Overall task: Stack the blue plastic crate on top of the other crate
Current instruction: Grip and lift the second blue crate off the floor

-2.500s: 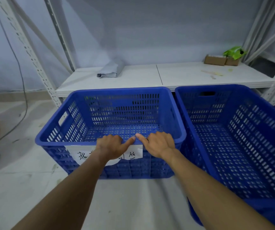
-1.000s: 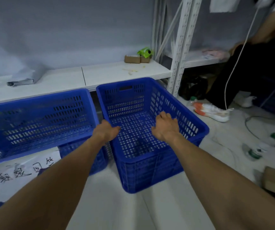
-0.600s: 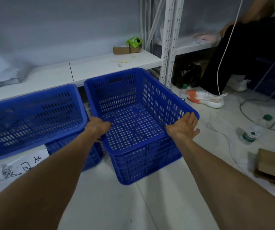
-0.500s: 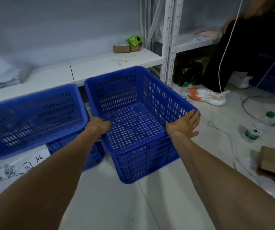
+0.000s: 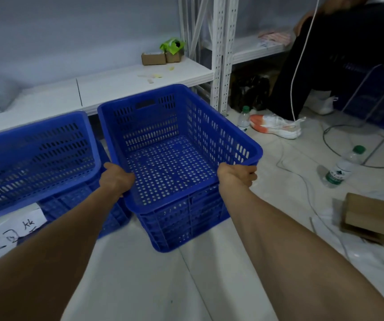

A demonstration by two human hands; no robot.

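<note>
Two empty blue perforated plastic crates stand side by side on the pale floor. The right crate (image 5: 223, 137) is in the middle of the view. My left hand (image 5: 116, 179) grips its left rim near the front corner. My right hand (image 5: 236, 176) is closed over its right rim near the front corner. The left crate (image 5: 35, 144) touches or nearly touches it and carries a white handwritten paper label (image 5: 7, 232) on its front.
A low white shelf (image 5: 121, 84) with small cardboard boxes (image 5: 153, 58) runs behind the crates. White rack uprights (image 5: 223, 54) stand at right. A seated person's dark legs (image 5: 325, 66), a sneaker (image 5: 276, 126), two water bottles (image 5: 341, 169), cables and a cardboard box (image 5: 369, 216) occupy the floor at right.
I turned from the left, labelled crate to the right one. Both hands moved from inside it to its side rims, and the right hand has closed over the rim.
</note>
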